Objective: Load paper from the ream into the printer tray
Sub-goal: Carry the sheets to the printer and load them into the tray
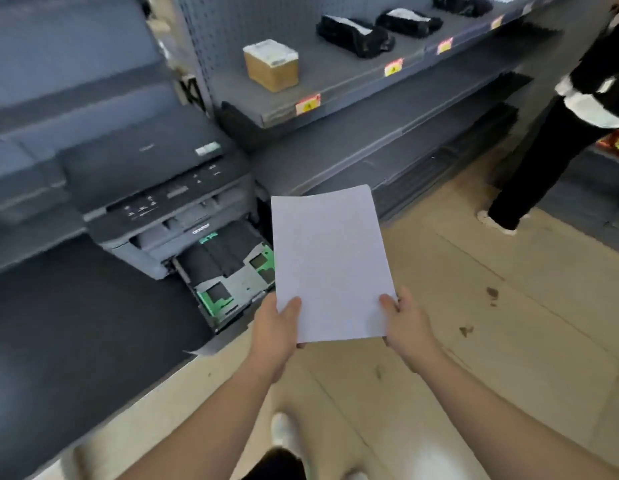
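Observation:
A white stack of paper (pixel 330 265) is held in the air by its near corners, my left hand (pixel 278 327) at the left corner and my right hand (pixel 406 322) at the right one. It hovers just right of the printer tray (pixel 228 275), which is pulled out and shows green guides and a bare bottom. The dark grey printer (pixel 155 188) stands on a black shelf surface (pixel 76 323). The paper's left edge covers the tray's right side. No ream is in view.
Grey shelves (pixel 335 98) behind carry a brown box (pixel 271 65) and black parcels (pixel 353 34). A person in black trousers (pixel 543 157) stands at the right on the beige floor (pixel 491 323). My own shoes show below.

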Available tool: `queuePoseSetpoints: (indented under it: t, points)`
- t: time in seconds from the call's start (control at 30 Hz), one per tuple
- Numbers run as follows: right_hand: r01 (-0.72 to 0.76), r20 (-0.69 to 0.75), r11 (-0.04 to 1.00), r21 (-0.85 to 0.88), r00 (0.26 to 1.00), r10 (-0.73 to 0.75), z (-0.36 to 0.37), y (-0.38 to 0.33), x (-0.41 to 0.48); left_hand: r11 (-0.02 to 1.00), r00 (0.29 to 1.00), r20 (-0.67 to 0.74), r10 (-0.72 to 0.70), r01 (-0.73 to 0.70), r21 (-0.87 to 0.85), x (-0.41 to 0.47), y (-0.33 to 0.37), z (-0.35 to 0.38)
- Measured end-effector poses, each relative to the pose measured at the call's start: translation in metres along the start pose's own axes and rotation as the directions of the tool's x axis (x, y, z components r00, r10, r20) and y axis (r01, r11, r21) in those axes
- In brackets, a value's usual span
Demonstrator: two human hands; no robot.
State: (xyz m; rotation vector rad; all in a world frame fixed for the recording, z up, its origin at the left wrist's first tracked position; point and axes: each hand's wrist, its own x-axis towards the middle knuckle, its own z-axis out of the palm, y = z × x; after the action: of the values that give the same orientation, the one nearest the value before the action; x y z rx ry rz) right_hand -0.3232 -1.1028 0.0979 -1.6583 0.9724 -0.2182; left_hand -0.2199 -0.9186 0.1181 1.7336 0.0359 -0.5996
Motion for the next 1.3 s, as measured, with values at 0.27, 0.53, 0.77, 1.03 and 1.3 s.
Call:
queuePoseSetpoints:
  t: [0.27, 0.53, 0.77, 1.03, 1.3]
  points:
    - [0.056, 0.334, 0.987, -0.151, 0.943, -0.002, 0.126, -0.035, 0.052, 0.973, 0.952, -0.246, -0.184, 0.141, -0.182, 0.038, -0.029, -0.088]
    - [0.068, 0.44, 0.952, -0.298, 0.895, 0.073, 0.184, -0.033, 0.105, 0.911, 0.889, -0.247, -0.386, 0.326, -0.251, 0.094, -0.049, -0.107]
    - [0.098, 0.492, 0.911, -0.401, 0.862, 0.124, 0.21, -0.034, 0.162, 0.874, 0.81, -0.335, -0.481, 0.414, -0.254, 0.143, -0.054, -0.101]
    - [0.073, 0.547, 0.878, -0.474, 0.805, 0.229, 0.241, -0.038, 0.213, 0.857, 0.761, -0.408, -0.505, 0.384, -0.345, 0.183, -0.053, -0.096]
    - [0.068, 0.573, 0.854, -0.516, 0.768, 0.286, 0.259, -0.034, 0.229, 0.842, 0.713, -0.447, -0.539, 0.447, -0.303, 0.211, -0.067, -0.098]
